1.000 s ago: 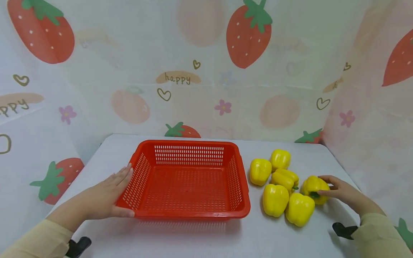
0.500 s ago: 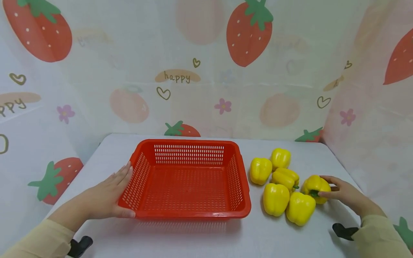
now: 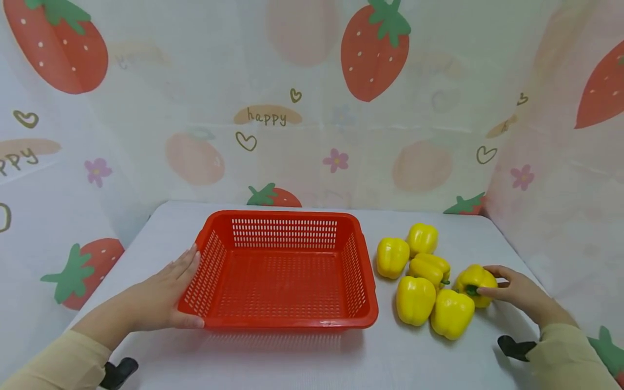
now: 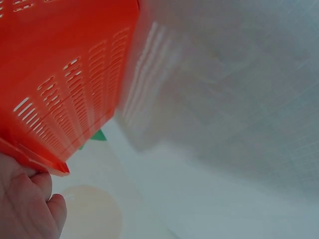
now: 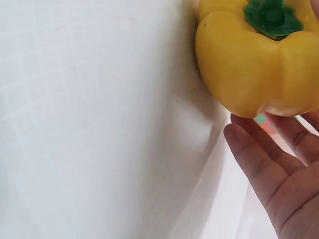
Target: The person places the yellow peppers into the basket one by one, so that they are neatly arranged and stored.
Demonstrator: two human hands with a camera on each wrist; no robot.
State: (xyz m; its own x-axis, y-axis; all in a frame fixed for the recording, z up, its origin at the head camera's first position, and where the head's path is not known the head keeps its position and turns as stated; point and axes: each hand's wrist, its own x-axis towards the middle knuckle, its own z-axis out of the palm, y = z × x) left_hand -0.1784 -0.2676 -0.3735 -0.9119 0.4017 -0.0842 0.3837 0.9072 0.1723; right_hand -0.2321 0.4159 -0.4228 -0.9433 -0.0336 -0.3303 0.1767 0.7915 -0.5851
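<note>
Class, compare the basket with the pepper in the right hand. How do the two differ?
Colour: the basket is red, while the pepper is yellow with a green stem.
Size: the basket is much larger than the pepper.
Shape: the basket is rectangular and open-topped with slotted walls; the pepper is rounded and lobed.
Hands: the left hand rests against the basket, while the right hand holds the pepper.
Shared: each is touched by one hand.

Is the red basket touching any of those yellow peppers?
Apart: the head view shows a strip of white table between the basket and the nearest pepper.
</note>
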